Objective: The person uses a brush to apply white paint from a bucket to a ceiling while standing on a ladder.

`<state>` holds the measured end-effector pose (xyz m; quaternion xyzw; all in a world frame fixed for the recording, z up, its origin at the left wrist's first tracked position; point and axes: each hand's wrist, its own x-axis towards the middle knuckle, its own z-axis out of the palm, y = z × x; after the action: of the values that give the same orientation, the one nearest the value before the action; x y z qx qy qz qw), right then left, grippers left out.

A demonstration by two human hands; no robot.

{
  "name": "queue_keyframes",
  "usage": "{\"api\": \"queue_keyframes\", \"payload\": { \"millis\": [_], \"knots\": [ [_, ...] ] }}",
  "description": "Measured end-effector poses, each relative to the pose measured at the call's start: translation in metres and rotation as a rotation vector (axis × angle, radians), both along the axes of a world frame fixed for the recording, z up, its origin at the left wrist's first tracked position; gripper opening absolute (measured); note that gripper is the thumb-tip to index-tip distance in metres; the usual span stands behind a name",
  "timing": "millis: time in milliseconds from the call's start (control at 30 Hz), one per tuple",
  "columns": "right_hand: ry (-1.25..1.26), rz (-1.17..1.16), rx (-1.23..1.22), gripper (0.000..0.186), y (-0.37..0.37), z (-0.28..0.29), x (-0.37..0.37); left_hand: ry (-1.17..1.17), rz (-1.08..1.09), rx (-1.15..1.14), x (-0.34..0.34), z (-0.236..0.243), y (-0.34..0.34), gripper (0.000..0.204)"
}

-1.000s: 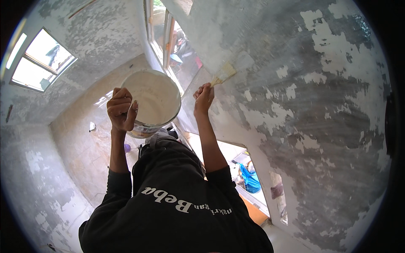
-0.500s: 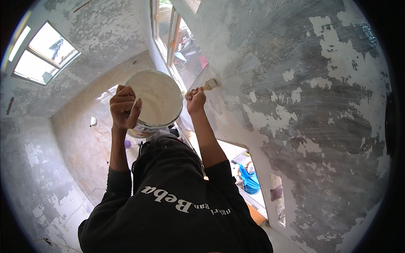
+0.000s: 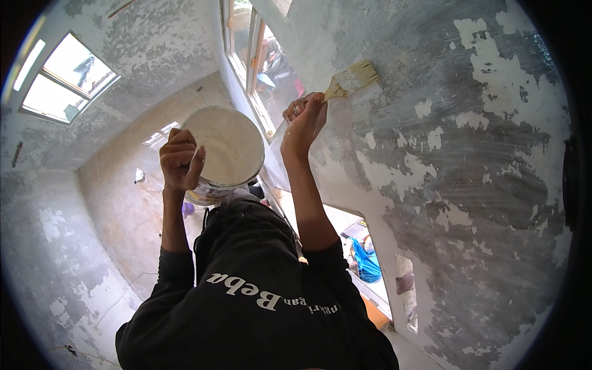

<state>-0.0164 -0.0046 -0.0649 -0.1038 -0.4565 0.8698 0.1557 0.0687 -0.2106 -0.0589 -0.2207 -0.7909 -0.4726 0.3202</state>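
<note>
My left hand (image 3: pixel 180 160) is closed at the near-left rim of a round bucket (image 3: pixel 232 144), holding it up in front of me. Pale residue coats the bucket's inside. My right hand (image 3: pixel 305 121) grips the wooden handle of a flat paintbrush (image 3: pixel 354 79). Its bristles, pale and smeared, point up and to the right, in front of the patchy grey wall (image 3: pixel 425 179). Whether the bristle tips touch the wall I cannot tell.
A window with an open frame (image 3: pixel 251 61) lies beyond the bucket. Below my right forearm, a doorway shows a blue plastic bag (image 3: pixel 367 262). Another window (image 3: pixel 68 77) is at the upper left. A small purple object (image 3: pixel 187 209) lies on the tan floor (image 3: pixel 123 216).
My right hand has risen, bringing the paintbrush up and to the right with its bristles turned outward. The bucket has shifted slightly left in my left hand.
</note>
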Motion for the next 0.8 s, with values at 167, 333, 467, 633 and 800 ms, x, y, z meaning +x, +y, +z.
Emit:
{"api": "queue_keyframes", "payload": {
  "millis": [167,333,467,633,800],
  "knots": [
    [-0.144,-0.011,-0.138,0.033,0.005,-0.081,-0.016,-0.008,0.005,-0.001,0.000,0.002,-0.001,0.034],
    [-0.425,0.080,-0.190,0.032,0.010,-0.163,-0.007,-0.006,0.033,0.000,0.003,0.002,-0.006,0.036],
    [-0.591,0.190,-0.430,0.029,0.010,-0.188,-0.010,-0.019,0.064,0.013,0.005,0.000,-0.007,0.037],
    [-0.637,0.239,-0.549,0.030,0.013,-0.176,-0.026,-0.021,0.063,0.005,0.002,0.000,-0.005,0.038],
    [-0.507,0.050,-0.400,0.030,0.010,-0.099,-0.027,-0.006,0.043,-0.011,-0.001,0.004,-0.001,0.039]
  ]
}}
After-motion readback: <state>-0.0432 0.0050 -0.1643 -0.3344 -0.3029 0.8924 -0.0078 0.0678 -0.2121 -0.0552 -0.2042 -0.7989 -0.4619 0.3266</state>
